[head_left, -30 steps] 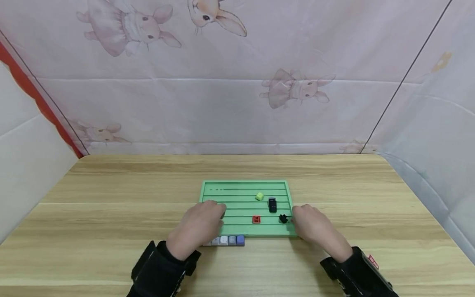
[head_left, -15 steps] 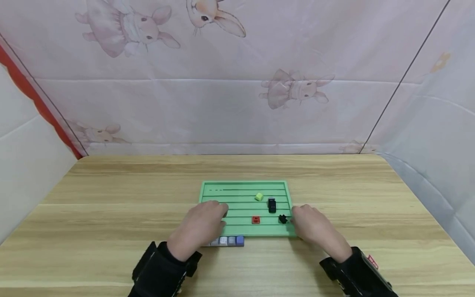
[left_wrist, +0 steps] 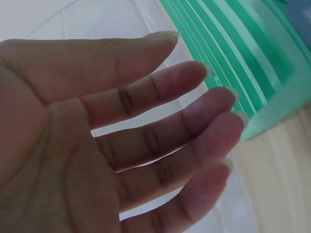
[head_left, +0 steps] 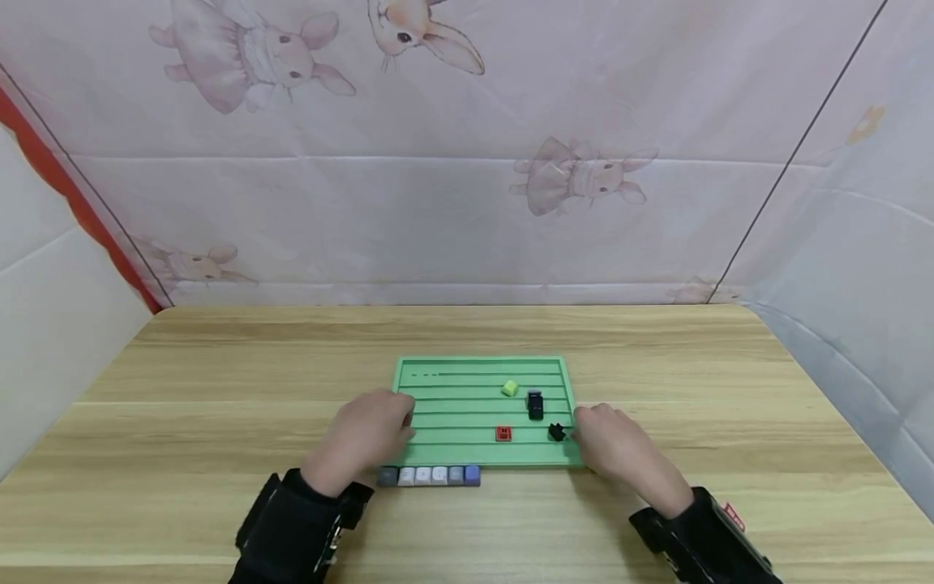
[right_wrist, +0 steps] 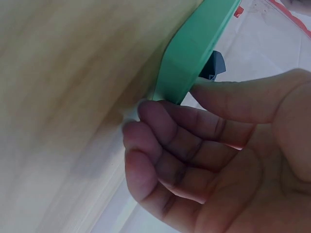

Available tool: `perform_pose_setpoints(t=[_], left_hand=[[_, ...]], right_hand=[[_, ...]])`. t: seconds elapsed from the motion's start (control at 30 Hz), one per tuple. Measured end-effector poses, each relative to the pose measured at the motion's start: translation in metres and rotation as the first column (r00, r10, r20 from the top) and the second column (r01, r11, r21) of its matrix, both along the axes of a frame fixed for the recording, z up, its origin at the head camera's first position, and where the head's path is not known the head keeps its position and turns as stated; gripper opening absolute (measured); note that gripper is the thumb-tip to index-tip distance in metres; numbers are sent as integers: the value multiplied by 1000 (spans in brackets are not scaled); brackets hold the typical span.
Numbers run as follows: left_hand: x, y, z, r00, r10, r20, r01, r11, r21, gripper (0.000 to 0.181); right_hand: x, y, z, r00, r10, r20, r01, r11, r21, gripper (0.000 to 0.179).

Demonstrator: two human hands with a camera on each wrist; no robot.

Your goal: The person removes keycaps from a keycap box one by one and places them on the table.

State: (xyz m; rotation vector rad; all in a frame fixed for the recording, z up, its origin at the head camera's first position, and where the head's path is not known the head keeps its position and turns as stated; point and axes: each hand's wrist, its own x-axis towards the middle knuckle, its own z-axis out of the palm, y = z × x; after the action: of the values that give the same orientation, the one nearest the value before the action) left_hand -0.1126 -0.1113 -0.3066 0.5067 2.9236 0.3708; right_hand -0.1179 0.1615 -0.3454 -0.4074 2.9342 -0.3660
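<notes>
A green ridged tray (head_left: pixel 456 418) lies on the table. My right hand (head_left: pixel 623 448) grips its right edge; in the right wrist view the thumb (right_wrist: pixel 228 99) is over the rim and the curled fingers are at the side wall. My left hand (head_left: pixel 365 434) hovers by the tray's left edge, and the left wrist view shows its fingers (left_wrist: pixel 160 138) loosely extended with nothing held. On the tray sit a yellow-green keycap (head_left: pixel 510 388), a red keycap (head_left: pixel 503 434), a black keycap (head_left: pixel 557 432) near my right fingers, and a larger black piece (head_left: pixel 535 405).
A row of several keycaps (head_left: pixel 439 476), dark grey through white to blue-violet, lines the tray's front edge. The wooden table (head_left: pixel 219 381) extends around the tray. Behind it hangs a rabbit-print cloth (head_left: pixel 409 219), with pale cloth at both sides.
My left hand has moved left, off the tray's left part, and more of the keycap row shows, including the dark grey one. My right hand and the tray have stayed put.
</notes>
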Motion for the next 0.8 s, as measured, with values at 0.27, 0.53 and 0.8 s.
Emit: perform_pose_setpoints(t=[0.27,0.53,0.8], left_hand=[[-9,-11,-5,994,59,93,-57,998,-24,15],[-14,-18,-12,985,97,143,-94,995,-26,19],[-17,-21,-15,975,133,180,-125,991,-54,19]], right_hand=[[0,0,0,1000,-2,1,2,1000,-1,4],[1,0,0,1000,-4,-2,4,1000,4,4],[0,0,-2,1000,0,-8,0,1000,13,4]])
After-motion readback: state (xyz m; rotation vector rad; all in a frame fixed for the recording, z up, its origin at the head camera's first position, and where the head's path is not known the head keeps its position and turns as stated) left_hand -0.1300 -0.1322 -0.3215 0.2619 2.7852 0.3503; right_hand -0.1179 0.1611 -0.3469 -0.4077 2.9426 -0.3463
